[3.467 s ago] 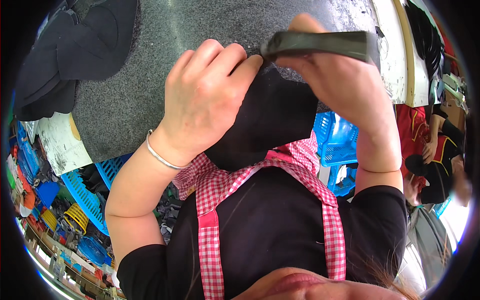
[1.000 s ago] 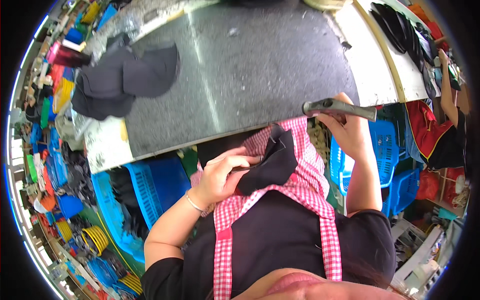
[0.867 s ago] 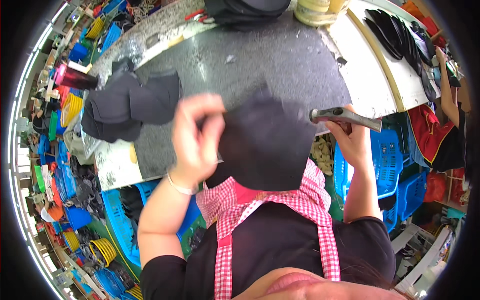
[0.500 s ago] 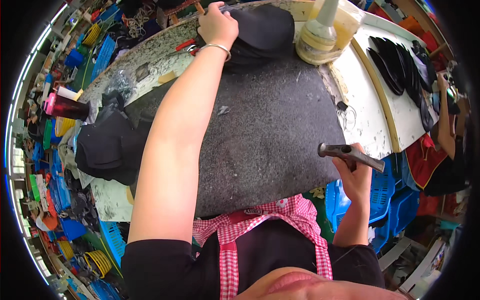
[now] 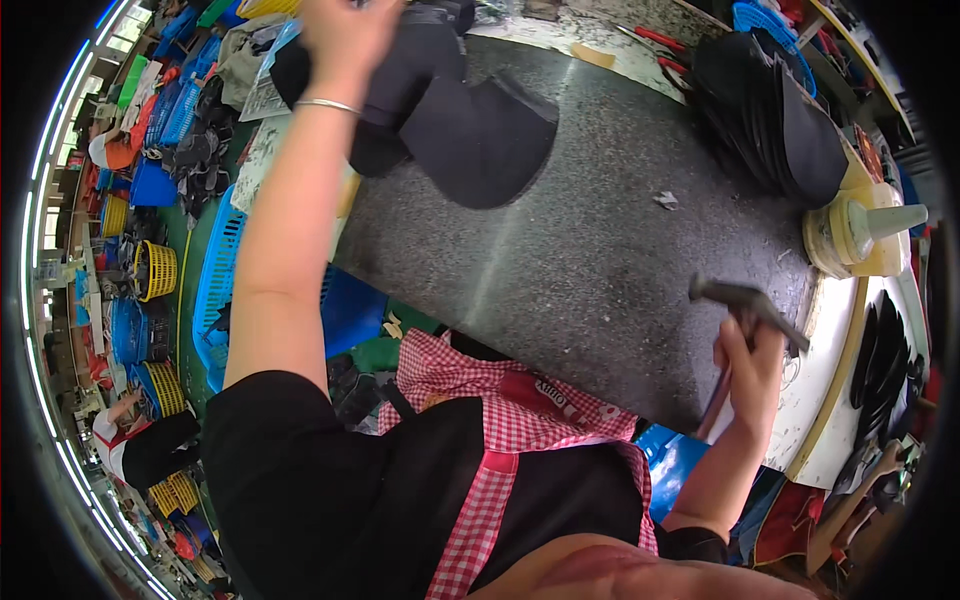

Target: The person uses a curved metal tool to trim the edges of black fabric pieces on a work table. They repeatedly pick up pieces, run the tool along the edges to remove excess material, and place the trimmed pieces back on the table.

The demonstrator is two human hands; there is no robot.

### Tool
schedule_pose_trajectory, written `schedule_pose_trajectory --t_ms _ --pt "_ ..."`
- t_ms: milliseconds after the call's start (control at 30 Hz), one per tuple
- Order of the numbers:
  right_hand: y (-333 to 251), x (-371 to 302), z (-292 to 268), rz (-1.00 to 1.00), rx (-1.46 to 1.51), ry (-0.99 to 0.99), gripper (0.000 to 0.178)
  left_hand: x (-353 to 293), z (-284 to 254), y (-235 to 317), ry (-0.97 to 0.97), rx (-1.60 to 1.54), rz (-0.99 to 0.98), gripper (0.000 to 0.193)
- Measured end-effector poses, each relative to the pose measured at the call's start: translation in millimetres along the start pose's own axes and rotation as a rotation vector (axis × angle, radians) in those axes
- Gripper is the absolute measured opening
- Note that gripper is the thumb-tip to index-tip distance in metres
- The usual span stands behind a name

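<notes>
A hammer (image 5: pixel 748 296) is in my right hand (image 5: pixel 752 372), which is closed round its handle over the right part of the dark work slab (image 5: pixel 600 240). My left arm reaches up to the far left, where my left hand (image 5: pixel 348 40) is over a heap of black cut pieces (image 5: pixel 415 60). Its fingers are blurred and partly cut off by the upper edge, so I cannot make out whether they hold anything. One curved black piece (image 5: pixel 485 140) lies flat on the slab beside that heap. At the far right stands a stack of black pieces (image 5: pixel 765 115).
A pale glue bottle (image 5: pixel 860 230) stands in a container at the right edge of the slab. Red-handled tools (image 5: pixel 660 42) lie by the far edge. More black pieces (image 5: pixel 880 350) rest on the white surface at right. A blue basket (image 5: pixel 215 290) stands below left.
The view has turned left. My left hand has gone from the black stack at the far edge to the heap on the left. The hammer stays in my right hand.
</notes>
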State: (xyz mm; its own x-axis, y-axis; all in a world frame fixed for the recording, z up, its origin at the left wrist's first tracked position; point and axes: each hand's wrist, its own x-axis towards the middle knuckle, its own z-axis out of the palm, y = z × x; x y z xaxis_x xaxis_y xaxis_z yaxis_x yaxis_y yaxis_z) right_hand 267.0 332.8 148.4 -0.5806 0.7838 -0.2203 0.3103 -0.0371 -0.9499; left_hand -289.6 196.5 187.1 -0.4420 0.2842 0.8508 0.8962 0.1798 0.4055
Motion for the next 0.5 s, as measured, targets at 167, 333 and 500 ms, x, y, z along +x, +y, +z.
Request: schedule_pose_trajectory --t_ms 167,333,500 --pt "-23.9 85.7 98.9 0.116 0.374 -0.188 0.025 7.8 -94.3 -191.0 -0.250 -0.245 -0.877 0.096" --pt "-18.0 153.0 186.4 0.027 0.507 -0.072 0.047 3.3 -82.2 -161.7 -0.583 -0.536 -1.174 0.087" --pt "-35.6 192.2 287.1 -0.013 0.595 0.035 0.050 8.7 -81.5 -157.1 -0.825 -0.695 -1.286 0.063"
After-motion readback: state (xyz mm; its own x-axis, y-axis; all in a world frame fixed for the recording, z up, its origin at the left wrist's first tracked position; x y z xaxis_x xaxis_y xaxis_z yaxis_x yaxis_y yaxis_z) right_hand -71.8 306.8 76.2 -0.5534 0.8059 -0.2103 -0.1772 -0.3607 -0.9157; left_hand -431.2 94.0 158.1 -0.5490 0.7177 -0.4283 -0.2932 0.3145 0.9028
